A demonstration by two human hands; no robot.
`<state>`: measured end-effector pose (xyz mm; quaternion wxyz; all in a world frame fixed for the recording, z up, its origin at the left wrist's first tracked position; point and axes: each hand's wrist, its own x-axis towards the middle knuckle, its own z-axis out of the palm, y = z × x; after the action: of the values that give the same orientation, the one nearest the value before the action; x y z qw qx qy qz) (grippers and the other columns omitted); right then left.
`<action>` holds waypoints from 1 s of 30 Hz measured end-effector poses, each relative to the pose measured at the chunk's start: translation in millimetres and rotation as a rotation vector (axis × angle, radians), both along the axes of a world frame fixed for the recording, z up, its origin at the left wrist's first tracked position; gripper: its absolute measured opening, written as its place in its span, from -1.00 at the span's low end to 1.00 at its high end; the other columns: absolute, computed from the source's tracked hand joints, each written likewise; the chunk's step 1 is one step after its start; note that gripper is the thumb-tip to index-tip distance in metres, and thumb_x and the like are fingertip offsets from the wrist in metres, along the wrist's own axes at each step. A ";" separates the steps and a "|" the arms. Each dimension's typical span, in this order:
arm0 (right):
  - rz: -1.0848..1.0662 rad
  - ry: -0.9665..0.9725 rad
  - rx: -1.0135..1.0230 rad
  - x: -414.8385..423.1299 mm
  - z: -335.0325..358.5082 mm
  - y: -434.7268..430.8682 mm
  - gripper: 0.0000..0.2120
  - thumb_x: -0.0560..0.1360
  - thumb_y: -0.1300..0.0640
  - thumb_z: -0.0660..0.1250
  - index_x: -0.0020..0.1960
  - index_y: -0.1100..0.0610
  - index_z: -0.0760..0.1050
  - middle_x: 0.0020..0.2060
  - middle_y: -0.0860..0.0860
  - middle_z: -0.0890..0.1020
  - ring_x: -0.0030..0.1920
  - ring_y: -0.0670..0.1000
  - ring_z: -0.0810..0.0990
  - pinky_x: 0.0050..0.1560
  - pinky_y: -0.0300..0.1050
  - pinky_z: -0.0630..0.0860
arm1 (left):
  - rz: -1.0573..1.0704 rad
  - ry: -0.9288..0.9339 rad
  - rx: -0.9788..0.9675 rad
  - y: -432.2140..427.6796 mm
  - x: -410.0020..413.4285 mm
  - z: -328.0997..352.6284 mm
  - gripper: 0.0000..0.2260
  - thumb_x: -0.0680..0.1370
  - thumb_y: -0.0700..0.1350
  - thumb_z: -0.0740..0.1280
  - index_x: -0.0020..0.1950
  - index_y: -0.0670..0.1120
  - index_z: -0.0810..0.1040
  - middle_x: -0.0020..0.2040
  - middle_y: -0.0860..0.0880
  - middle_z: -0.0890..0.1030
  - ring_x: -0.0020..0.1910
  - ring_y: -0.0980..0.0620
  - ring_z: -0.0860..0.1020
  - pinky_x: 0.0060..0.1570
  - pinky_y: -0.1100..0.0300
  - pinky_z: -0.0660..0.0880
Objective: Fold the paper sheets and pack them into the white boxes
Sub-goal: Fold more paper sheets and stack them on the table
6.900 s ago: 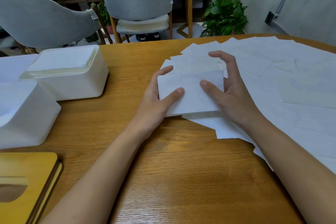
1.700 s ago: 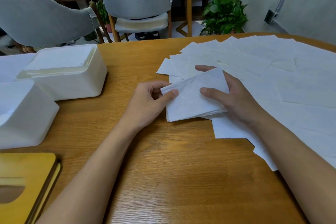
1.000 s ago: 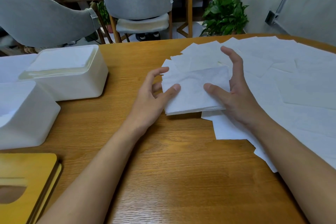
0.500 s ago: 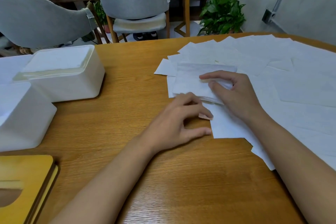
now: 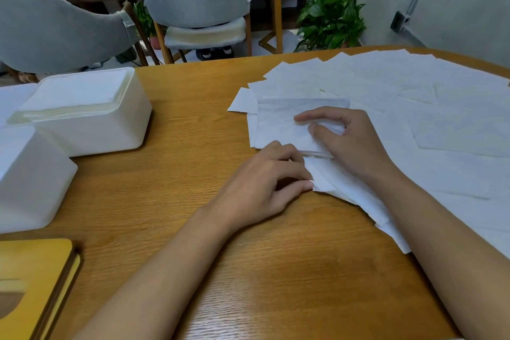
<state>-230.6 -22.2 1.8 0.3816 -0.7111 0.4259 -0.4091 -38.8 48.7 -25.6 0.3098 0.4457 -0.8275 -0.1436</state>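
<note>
Hands meet at the near edge of the paper on the wooden table. The left hand lies knuckles up with its fingers curled in; thumb and forefinger close on the corner of a loose sheet, which runs away from those fingertips under the right wrist. The right hand rests on the folded stack; its forefinger and thumb are bent with a gap between them, tips pressing on the top layer rather than wrapping it; the other right fingers are tucked behind, and I cannot tell what they touch. The folded stack lies flat under and just beyond the right fingertips, its near edge just beside the left knuckles. Beyond and outward of the right fingers, a wide spread of unfolded sheets overlaps across the table. Well apart from the left fingers, on their outer side, stand two boxes; the farther white box holds folded paper up to its rim; the nearer white box sits just beside it; a yellow wooden box lies outward of the left forearm.
</note>
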 end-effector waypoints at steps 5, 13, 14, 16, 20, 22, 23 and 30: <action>-0.008 0.007 0.003 -0.4 -0.9 -0.1 -0.71 0.60 0.31 0.36 0.08 -0.02 0.75 0.08 -0.19 0.74 0.23 -0.21 0.62 0.36 -0.20 0.46 | 0.053 0.101 0.105 3.5 9.7 6.7 -0.93 0.63 -0.06 0.41 -0.01 -0.03 0.65 -0.11 0.10 0.61 -0.06 0.08 0.52 -0.02 0.19 0.42; 0.117 -0.282 0.302 4.3 7.7 8.5 -0.43 0.62 -0.32 0.15 0.04 0.07 0.77 0.06 0.03 0.76 0.14 0.00 0.70 0.17 -0.15 0.55 | 0.293 0.640 0.259 -7.2 30.4 15.4 -0.84 0.63 -0.02 0.36 -0.06 -0.08 0.60 -0.34 -0.04 0.43 -0.29 -0.06 0.33 -0.24 -0.03 0.26; 0.161 -0.401 0.386 5.3 9.3 9.9 -0.38 0.61 -0.36 0.12 0.03 0.05 0.78 0.05 0.08 0.76 0.13 0.07 0.72 0.14 -0.08 0.60 | 0.331 0.690 0.280 -8.8 34.3 16.1 -0.83 0.62 -0.02 0.36 -0.05 -0.10 0.61 -0.35 -0.11 0.37 -0.31 -0.08 0.29 -0.26 -0.01 0.23; 0.192 -0.537 0.457 5.0 11.6 10.9 -0.37 0.60 -0.37 0.08 -0.02 0.03 0.79 0.00 0.06 0.78 0.07 0.05 0.75 -0.03 -0.13 0.65 | 0.394 0.760 0.321 -11.1 41.0 17.4 -0.80 0.64 -0.02 0.38 -0.04 -0.15 0.63 -0.34 -0.21 0.32 -0.30 -0.13 0.26 -0.26 0.02 0.20; 0.085 -0.269 0.258 2.4 5.4 6.5 -0.74 0.57 -0.14 0.44 0.04 0.03 0.73 -0.01 0.00 0.78 0.06 0.07 0.75 -0.03 -0.07 0.63 | 0.443 0.794 0.388 -11.9 44.1 20.1 -0.81 0.68 -0.10 0.37 0.00 -0.21 0.65 -0.33 -0.30 0.33 -0.32 -0.12 0.29 -0.33 0.09 0.22; 0.030 -0.164 0.192 1.0 3.1 5.3 -0.90 0.59 0.05 0.47 0.05 0.04 0.73 -0.02 -0.04 0.78 0.04 0.02 0.75 0.04 -0.04 0.64 | 0.440 0.793 0.405 -10.8 41.4 22.5 -0.84 0.67 -0.13 0.38 0.01 -0.22 0.65 -0.34 -0.33 0.28 -0.40 -0.05 0.29 -0.38 0.15 0.23; 0.023 -0.156 0.197 0.9 2.3 5.7 -0.89 0.59 0.09 0.46 0.08 0.06 0.73 -0.01 -0.04 0.78 0.05 0.01 0.75 0.09 0.00 0.65 | 0.427 0.790 0.416 -9.7 40.2 23.9 -0.84 0.66 -0.14 0.39 0.03 -0.24 0.65 -0.34 -0.33 0.29 -0.43 0.00 0.31 -0.42 0.19 0.25; 0.086 -0.181 0.218 2.2 6.8 10.9 -0.77 0.59 0.13 0.45 0.24 0.00 0.68 0.12 -0.08 0.74 0.13 -0.03 0.71 0.09 -0.14 0.64 | 0.375 0.879 0.461 -5.6 38.9 27.4 -0.82 0.61 -0.18 0.47 0.16 -0.23 0.70 -0.02 -0.19 0.76 -0.09 -0.04 0.74 -0.14 0.23 0.60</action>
<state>-228.4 -11.3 8.6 0.5107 -0.6431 0.4010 -0.4061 0.2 43.2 1.8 0.5418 0.5403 -0.4727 -0.4371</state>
